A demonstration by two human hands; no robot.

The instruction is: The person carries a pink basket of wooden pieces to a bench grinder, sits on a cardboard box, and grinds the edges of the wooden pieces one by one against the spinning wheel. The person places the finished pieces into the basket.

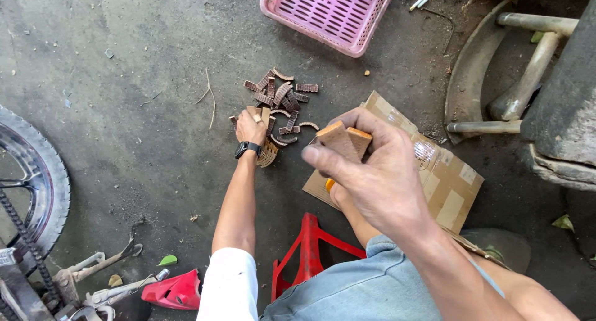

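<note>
Left hand (251,126) at frame centre, fingers curled, pinching tan curved pieces (266,117) beside brown pile (282,100) on concrete floor (124,79). Right hand (366,166), centre-right, fingers pressed around tan-orange block (345,141). Judgement: grip firmly, pick 1 piece at a time. Block's long axis roughly horizontal, narrow end toward upper left. Cardboard (450,184) beneath.

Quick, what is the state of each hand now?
Left hand: closed on brown curved pieces at the pile.
Right hand: fingers closed, holding two tan-orange blocks.

Pink slotted basket (329,13), red stool (308,249)
</note>
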